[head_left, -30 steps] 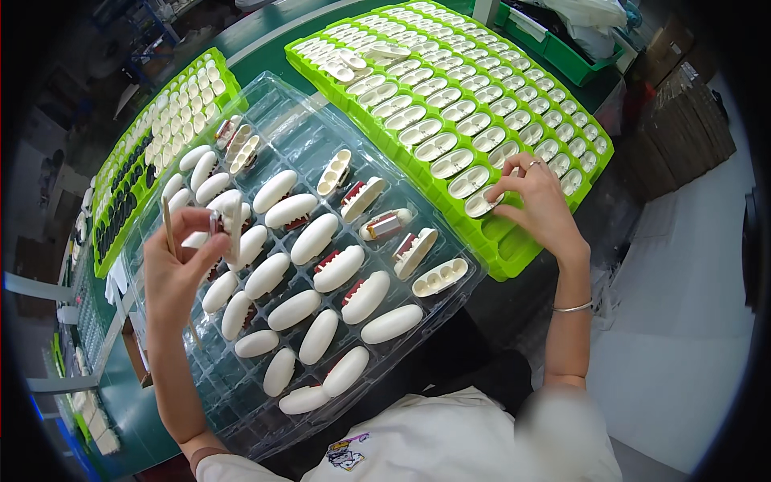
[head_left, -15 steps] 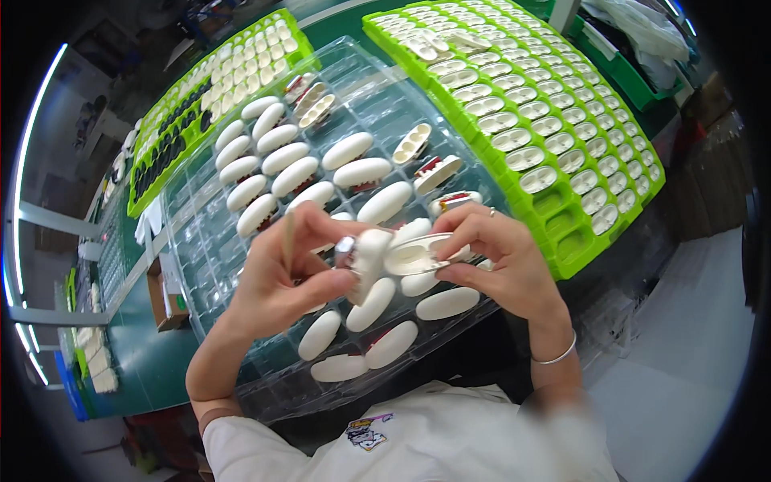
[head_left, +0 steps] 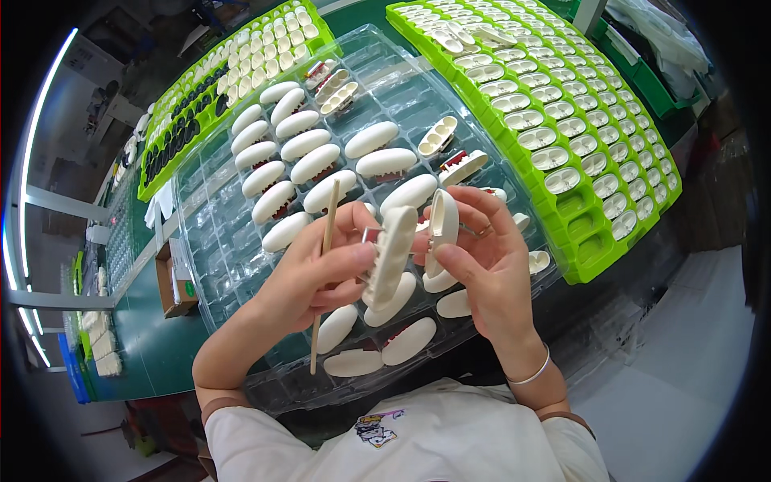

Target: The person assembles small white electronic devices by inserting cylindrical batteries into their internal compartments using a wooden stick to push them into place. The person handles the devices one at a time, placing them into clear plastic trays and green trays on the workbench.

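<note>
My left hand (head_left: 321,269) is closed on a white oval piece (head_left: 393,255), tilted nearly upright, with a shiny metallic and red bit on its side near the fingers. A thin wooden stick (head_left: 331,215) is tucked in the same hand, slanting down past the palm. My right hand (head_left: 491,261) grips a white oval shell (head_left: 444,226), turned on edge with its hollow side toward the left piece. The two pieces are close together. Below and around them, several white oval shells (head_left: 409,341) with red parts at their edges rest on a clear plastic tray (head_left: 210,277).
At the right stands a bright green tray (head_left: 577,270) filled with rows of white oval shells. Another green tray (head_left: 147,191), at the far left, bears white and black parts. A small cardboard box (head_left: 178,281) sits left of the clear tray on the green table (head_left: 148,341).
The left piece has turned nearly upright, and the stick shows more fully. My right hand has rotated the shell from hollow side up to on edge. The whole view has shifted slightly.
</note>
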A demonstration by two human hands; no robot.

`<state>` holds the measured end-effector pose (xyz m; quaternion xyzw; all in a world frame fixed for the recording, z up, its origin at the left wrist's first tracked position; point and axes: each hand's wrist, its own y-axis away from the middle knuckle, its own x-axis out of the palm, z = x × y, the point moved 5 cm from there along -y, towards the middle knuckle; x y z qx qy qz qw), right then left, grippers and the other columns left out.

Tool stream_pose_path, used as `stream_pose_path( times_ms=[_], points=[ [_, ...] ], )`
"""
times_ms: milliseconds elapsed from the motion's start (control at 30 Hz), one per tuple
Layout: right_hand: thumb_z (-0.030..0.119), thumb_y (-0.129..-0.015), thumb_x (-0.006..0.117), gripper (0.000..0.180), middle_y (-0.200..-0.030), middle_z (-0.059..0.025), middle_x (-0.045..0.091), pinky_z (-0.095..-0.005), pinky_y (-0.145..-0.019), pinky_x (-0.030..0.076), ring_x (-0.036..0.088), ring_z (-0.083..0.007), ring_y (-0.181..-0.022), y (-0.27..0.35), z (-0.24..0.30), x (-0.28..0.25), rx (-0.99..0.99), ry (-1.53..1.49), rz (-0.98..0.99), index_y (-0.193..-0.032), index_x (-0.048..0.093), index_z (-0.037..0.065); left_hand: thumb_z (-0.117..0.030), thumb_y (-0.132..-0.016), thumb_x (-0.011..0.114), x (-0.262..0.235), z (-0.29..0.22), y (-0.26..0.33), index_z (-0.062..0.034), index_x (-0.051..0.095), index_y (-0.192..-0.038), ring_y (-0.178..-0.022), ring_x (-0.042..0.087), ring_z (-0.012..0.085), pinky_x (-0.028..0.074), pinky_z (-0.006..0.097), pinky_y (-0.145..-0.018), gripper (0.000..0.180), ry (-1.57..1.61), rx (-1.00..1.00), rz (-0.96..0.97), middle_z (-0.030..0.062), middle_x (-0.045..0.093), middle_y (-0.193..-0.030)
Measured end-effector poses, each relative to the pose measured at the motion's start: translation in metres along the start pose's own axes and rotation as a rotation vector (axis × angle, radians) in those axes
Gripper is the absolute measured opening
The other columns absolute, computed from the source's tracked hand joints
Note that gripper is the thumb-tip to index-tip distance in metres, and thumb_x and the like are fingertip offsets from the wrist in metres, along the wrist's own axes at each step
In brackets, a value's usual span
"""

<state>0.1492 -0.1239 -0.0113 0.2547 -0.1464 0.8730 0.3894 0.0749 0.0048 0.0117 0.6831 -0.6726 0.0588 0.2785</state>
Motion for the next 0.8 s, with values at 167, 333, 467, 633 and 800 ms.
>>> stream_pose_path(
  times_ms=[167, 333, 467, 633, 800],
  points=[
    [-0.001, -0.067, 0.066, 0.052, -0.099, -0.0116, 0.052, -0.025, -0.064, 0.05, 0.058, -0.0168, -0.081, 0.004, 0.014, 0.0, -0.414, 0.417, -0.087, -0.11, 0.038, 0.003, -0.026, -0.083, 0.044, 0.001, 0.008, -0.004, -0.0065, 0.038, -0.097, -0.035, 0.027, 0.0008, 0.018, 0.014, -0.031, 0.024, 0.114, -0.047, -0.07, 0.0131, 0.056, -0.088],
    [0.001, -0.065, 0.068, 0.052, -0.094, -0.0094, 0.054, -0.0238, -0.056, 0.048, 0.059, -0.0159, -0.074, 0.008, 0.024, 0.008, -0.638, 0.674, -0.155, -0.108, 0.039, 0.003, -0.028, -0.084, 0.039, -0.005, 0.017, -0.006, -0.0036, 0.043, -0.108, -0.032, 0.029, 0.0022, 0.023, 0.015, -0.028, 0.035, 0.16, -0.03, -0.124, 0.0138, 0.057, -0.098],
    [-0.002, -0.063, 0.069, 0.055, -0.097, -0.0105, 0.053, -0.0248, -0.062, 0.047, 0.057, -0.0171, -0.082, 0.011, 0.028, 0.008, -0.71, 0.86, -0.135, -0.109, 0.038, 0.003, -0.028, -0.083, 0.04, -0.009, 0.023, -0.006, -0.0039, 0.044, -0.108, -0.032, 0.029, 0.0028, 0.022, 0.015, -0.028, 0.035, 0.201, -0.032, -0.137, 0.0126, 0.056, -0.1],
    [-0.003, -0.065, 0.067, 0.054, -0.097, -0.0105, 0.053, -0.0261, -0.067, 0.046, 0.056, -0.0175, -0.084, 0.009, 0.027, 0.005, -0.672, 0.777, -0.125, -0.11, 0.038, 0.004, -0.029, -0.082, 0.04, -0.008, 0.025, -0.007, -0.0037, 0.044, -0.107, -0.031, 0.029, 0.0026, 0.022, 0.015, -0.027, 0.035, 0.196, -0.046, -0.149, 0.0111, 0.057, -0.1],
    [0.007, -0.077, 0.058, 0.052, -0.099, -0.0073, 0.054, -0.0271, -0.075, 0.045, 0.056, -0.0217, -0.088, -0.004, 0.011, -0.007, -0.129, 0.22, -0.048, -0.123, 0.033, 0.006, -0.03, -0.082, 0.041, -0.007, 0.017, -0.008, -0.0044, 0.041, -0.114, -0.031, 0.031, 0.0028, 0.025, 0.018, -0.025, 0.041, 0.134, 0.019, 0.011, 0.0173, 0.046, -0.115]
  ],
)
